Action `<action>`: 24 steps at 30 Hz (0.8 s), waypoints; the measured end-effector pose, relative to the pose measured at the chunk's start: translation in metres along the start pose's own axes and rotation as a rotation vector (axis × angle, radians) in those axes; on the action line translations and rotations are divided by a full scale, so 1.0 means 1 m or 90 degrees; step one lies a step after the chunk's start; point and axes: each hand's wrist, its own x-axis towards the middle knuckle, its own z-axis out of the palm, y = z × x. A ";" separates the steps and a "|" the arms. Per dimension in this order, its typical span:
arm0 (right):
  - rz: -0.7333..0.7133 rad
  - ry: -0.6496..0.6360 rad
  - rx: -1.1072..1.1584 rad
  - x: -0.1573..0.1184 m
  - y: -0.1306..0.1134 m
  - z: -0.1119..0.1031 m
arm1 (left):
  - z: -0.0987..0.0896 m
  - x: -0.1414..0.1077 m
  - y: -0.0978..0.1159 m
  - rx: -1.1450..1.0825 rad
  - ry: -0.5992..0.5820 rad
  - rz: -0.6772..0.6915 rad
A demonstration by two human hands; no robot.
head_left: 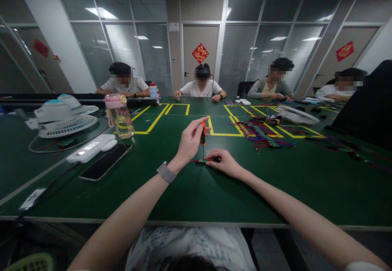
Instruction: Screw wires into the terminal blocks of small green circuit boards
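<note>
Your pale, patterned clothing is nearest the camera, at the near edge of the green table. Beyond it, a small circuit board lies on the tabletop between your hands, with a red wire at its left end.

Your right hand rests low beside the board, thumb and fingertips pinching its right end. A dark part shows under these fingers; its identity cannot be told. Your left hand is closed around the orange-and-black handle of a screwdriver, which stands nearly upright, shaft down. The tip reaches the board; firm contact is too small to confirm.

Handling: treat the board as very light, stiff and fragile. It is likely to skid or pivot under side load. Hold it by its edges and avoid pulling on the wire, since the joints are probably weak. Grip the screwdriver by its thick handle; the shaft is thin and likely smooth.

To the right, farther back, lies a row of wired boards with red and blue leads. Yellow tape marks the tabletop. To your left are a black phone, a white device, a clear bottle with a pink lid, and white fans. Four co-workers sit opposite.
</note>
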 end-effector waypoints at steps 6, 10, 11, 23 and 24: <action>0.006 0.002 0.008 0.000 -0.002 -0.001 | -0.001 -0.001 -0.001 0.124 0.067 0.055; 0.006 -0.001 0.007 0.000 -0.002 -0.001 | 0.000 -0.001 -0.001 0.039 0.011 0.019; 0.005 0.001 0.007 0.000 -0.002 -0.001 | 0.000 -0.001 -0.001 0.009 -0.005 0.003; 0.009 0.002 0.005 0.000 -0.001 0.000 | -0.001 0.000 -0.001 -0.015 -0.004 -0.014; 0.008 0.003 0.006 0.000 0.000 0.000 | -0.001 0.000 -0.002 -0.006 0.009 -0.013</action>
